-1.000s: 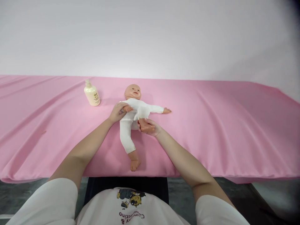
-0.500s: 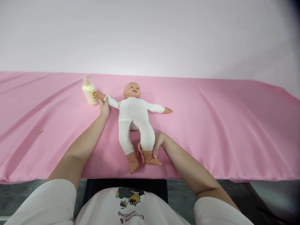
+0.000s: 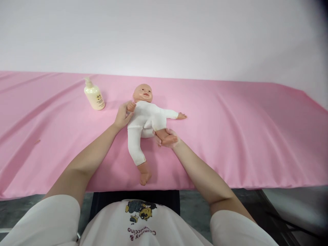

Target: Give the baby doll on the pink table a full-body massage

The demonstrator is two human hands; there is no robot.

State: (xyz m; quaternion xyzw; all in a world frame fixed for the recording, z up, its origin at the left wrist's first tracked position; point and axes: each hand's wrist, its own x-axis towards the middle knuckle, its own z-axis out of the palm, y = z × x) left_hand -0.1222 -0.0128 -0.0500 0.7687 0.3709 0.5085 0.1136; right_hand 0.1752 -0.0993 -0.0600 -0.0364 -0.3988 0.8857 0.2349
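A baby doll (image 3: 143, 114) in a white suit lies on its back on the pink cloth, its head toward the far side. My left hand (image 3: 124, 114) grips the doll's arm on the left, bent in against its chest; the doll's small hand shows above my fingers. My right hand (image 3: 167, 137) is closed around the doll's lower leg on the right, which is bent up toward the belly. The doll's other leg lies stretched toward me, and its other arm reaches out to the right. Parts of my right fingers are hidden behind the leg.
A cream pump bottle (image 3: 94, 96) stands on the left side of the pink cloth (image 3: 243, 136). A small brownish mark or scrap (image 3: 37, 141) shows nearer the left edge. Behind the table rises a white wall (image 3: 164, 37). The table's front edge runs close to my body.
My left hand has brought the doll's arm from stretched out beside the bottle in to its chest. My right hand has pushed the doll's leg up, bending it.
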